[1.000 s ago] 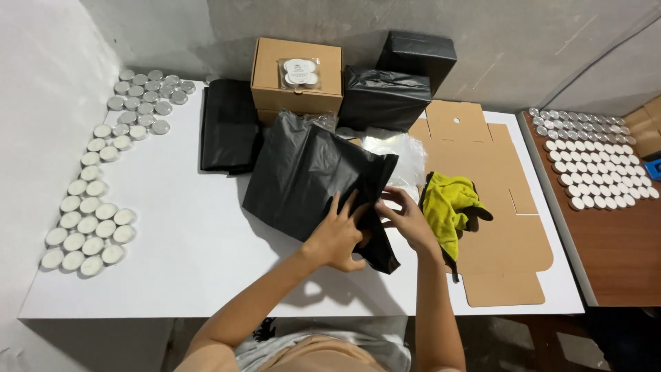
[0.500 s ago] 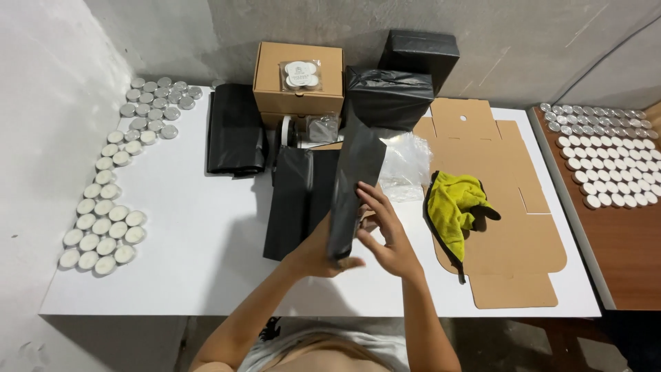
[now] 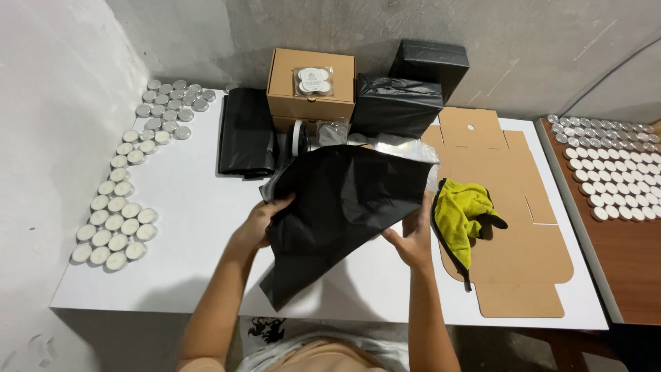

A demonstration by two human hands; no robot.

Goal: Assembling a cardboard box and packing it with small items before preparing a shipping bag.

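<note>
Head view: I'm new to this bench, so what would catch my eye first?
A black plastic bag spread at table centre, the left hand and right hand gripping its edges. Right of it, a yellow-green cloth lies on flat cardboard; tealight candles line the table's left edge.

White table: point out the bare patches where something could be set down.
Bare white table lies between the tealights and the black bag held in both hands. The back edge is crowded with boxes and folded bags; flat cardboard and a yellow cloth cover the right.

White table (image 3: 193, 227) with tealights (image 3: 117, 227), flat cardboard (image 3: 509, 227), black bags (image 3: 246, 141).
</note>
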